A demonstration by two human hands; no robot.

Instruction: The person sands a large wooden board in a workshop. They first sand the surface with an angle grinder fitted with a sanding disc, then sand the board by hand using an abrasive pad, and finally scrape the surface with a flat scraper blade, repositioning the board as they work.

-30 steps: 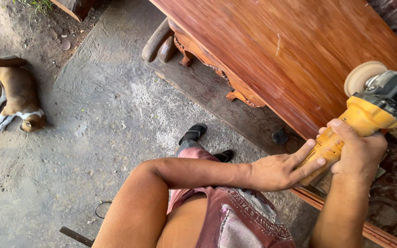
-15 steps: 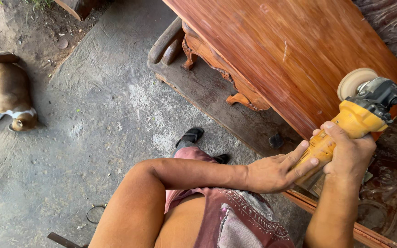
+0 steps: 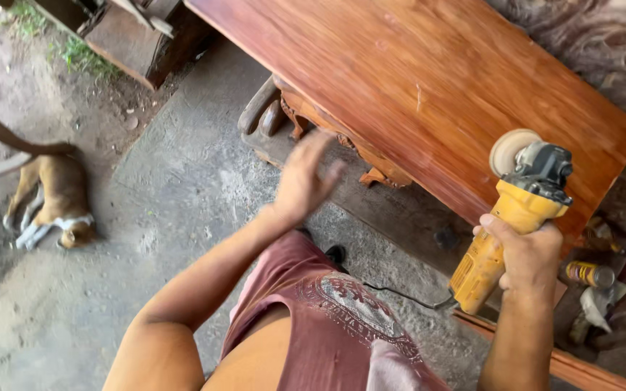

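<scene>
Your right hand point(image 3: 527, 253) fingers clenched on the yellow angle grinder point(image 3: 512, 217), axis leaning up-right over the reddish wooden table point(image 3: 414, 80); left hand point(image 3: 302, 181) released, farther away.

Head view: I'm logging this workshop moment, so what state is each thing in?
Right hand: closed around the grinder's body.
Left hand: open, blurred, holding nothing, in the air.
Yellow angle grinder: held tilted, pad end up, at the tabletop's edge; cannot tell if it runs.
Sanding pad: fitted on the grinder.
Wooden tabletop: smooth, reddish, bare.
Dog: lying on the ground.
</scene>
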